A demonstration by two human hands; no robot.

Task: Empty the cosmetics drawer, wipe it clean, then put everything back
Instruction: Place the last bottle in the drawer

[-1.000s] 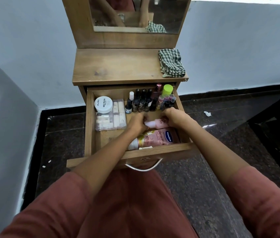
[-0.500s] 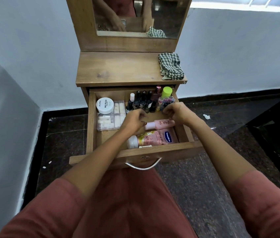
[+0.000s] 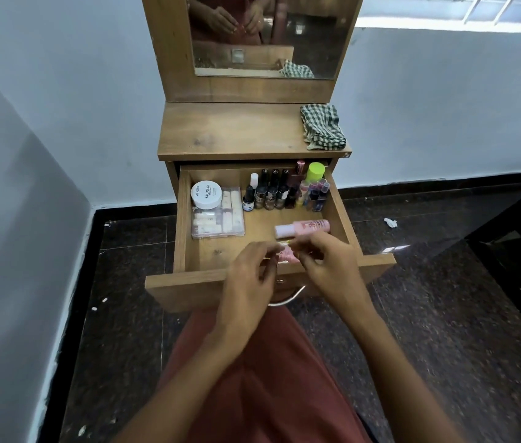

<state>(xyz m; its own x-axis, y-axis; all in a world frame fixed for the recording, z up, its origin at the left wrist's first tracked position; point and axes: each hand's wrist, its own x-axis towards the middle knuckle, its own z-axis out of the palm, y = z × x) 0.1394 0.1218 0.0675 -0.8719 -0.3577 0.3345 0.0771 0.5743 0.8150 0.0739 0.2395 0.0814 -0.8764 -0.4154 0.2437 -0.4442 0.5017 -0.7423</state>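
Note:
The wooden drawer stands pulled out under the dresser top. A pink bottle lies on its side mid-drawer. In front of it, a pink lotion tube is mostly hidden under my hands. My left hand and my right hand hover over the drawer's front edge, fingers loosely bent, fingertips nearly meeting, and I see nothing held. A white nail-polish jar sits on a clear box at the left. Several nail polish bottles and a green-capped bottle stand along the back.
A checked cloth lies bunched at the dresser top's right end. The mirror rises behind and reflects my hands. White walls close in at the left and back. Dark stone floor surrounds the dresser, with a paper scrap at the right.
Both hands let go of the pink bottle and drew back toward the drawer's front edge. The bottle now lies uncovered. My head lifted, so more of the mirror shows.

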